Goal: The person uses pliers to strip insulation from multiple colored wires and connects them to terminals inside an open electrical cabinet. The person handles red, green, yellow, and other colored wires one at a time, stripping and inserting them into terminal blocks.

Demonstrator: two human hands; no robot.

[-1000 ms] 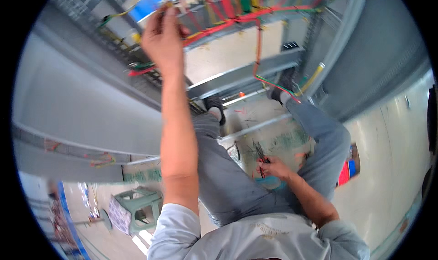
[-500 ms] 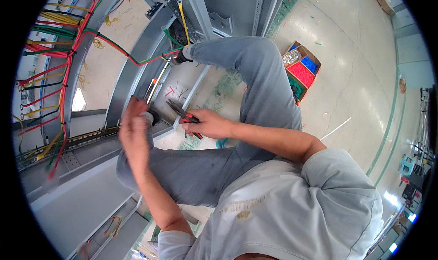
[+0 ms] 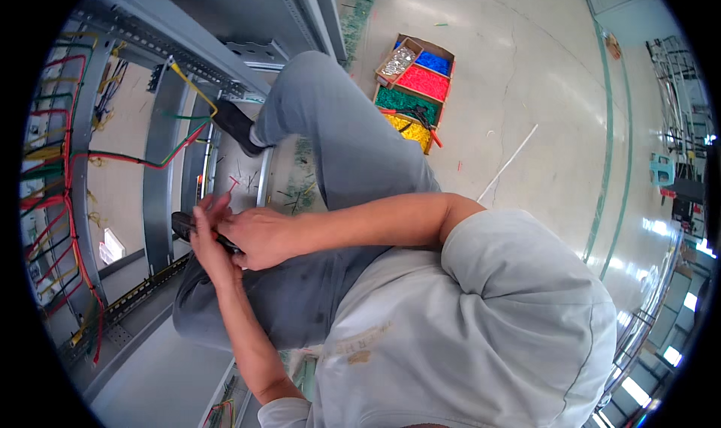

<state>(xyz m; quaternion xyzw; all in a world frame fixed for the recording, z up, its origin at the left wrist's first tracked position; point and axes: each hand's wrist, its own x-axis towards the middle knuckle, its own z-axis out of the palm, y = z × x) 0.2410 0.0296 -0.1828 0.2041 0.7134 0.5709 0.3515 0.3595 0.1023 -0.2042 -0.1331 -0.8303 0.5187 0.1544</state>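
My two hands meet over my bent left leg, in front of the metal cabinet frame. My right hand [image 3: 264,237] is closed round pliers [image 3: 226,244]; only a dark part of them shows between the hands. My left hand [image 3: 212,249] is curled beside it with fingers drawn in. What the left fingers pinch, if anything, is too small and hidden to name. A black shoe [image 3: 181,224] shows just left of the hands. Beyond them, a small red wire piece [image 3: 234,182] lies among scraps on the floor.
Red, green and yellow wires [image 3: 69,165] run in bundles along the cabinet at left. A branch with a yellow wire [image 3: 191,86] reaches my other foot. On the floor stands a divided box [image 3: 451,79] of coloured small parts, a red-handled tool [image 3: 434,137] on it. A white strip [image 3: 511,161] lies nearby.
My right hand with the pliers has moved left to meet my left hand, and the pliers' jaws have gone out of sight. The view has shifted, bringing the whole parts box into sight.
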